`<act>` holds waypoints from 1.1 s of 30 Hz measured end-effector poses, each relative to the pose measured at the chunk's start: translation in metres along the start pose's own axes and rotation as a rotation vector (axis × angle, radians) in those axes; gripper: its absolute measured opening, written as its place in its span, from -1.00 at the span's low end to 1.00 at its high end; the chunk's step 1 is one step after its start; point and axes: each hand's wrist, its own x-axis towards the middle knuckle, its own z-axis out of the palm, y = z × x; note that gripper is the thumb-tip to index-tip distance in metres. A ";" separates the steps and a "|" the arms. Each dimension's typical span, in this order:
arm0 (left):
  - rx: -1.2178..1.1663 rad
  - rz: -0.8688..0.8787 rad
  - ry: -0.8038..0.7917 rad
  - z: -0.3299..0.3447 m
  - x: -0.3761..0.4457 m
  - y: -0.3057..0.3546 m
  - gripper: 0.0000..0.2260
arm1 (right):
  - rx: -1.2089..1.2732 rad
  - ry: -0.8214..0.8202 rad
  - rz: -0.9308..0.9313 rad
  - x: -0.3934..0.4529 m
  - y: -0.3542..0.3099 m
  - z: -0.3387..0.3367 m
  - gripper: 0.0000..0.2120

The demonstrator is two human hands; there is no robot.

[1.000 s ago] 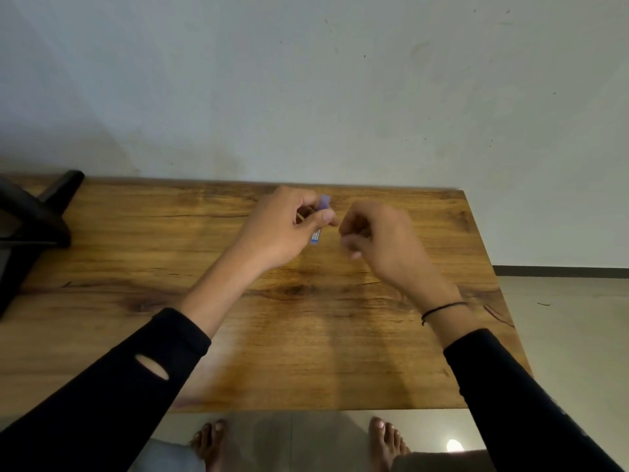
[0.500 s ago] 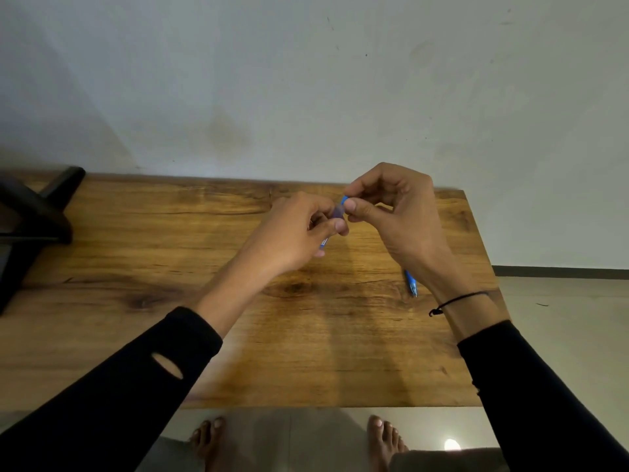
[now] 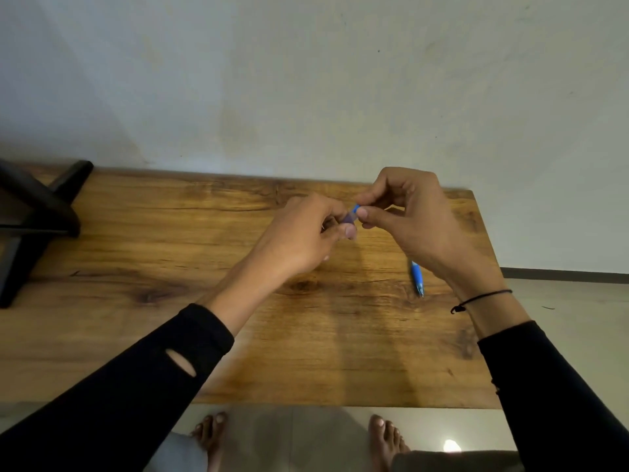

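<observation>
1. Above the far middle of the wooden table (image 3: 170,335), both hands meet on one small blue pen piece (image 3: 354,214), held off the surface.
2. Left hand (image 3: 299,240): fingers curled, thumb across the front, gripping the piece's lower, purplish end. Most of that end is hidden in the fist.
3. Right hand (image 3: 408,216): thumb and forefinger pinch the bright blue upper end; the other fingers are curled loosely behind.
4. Hands are nearly touching at the piece, thumb tips just beside each other.
5. Second blue pen part (image 3: 417,279) lies flat on the table, under and just beside the right wrist, pointed tip toward the near edge. Neither hand touches it.
6. Black cord bracelet (image 3: 483,298) sits on the right wrist; both arms are in black sleeves, and the left sleeve (image 3: 136,386) has a slit.
7. Black stand (image 3: 37,212) sits at the table's far left, well apart from the hands.
8. Bare feet (image 3: 388,441) show on the floor below the near edge. Pale wall (image 3: 306,80) stands behind the table.
</observation>
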 end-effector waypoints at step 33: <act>-0.046 -0.078 0.241 0.044 -0.018 -0.034 -0.92 | -0.720 -0.410 0.084 -0.012 0.044 0.014 -0.07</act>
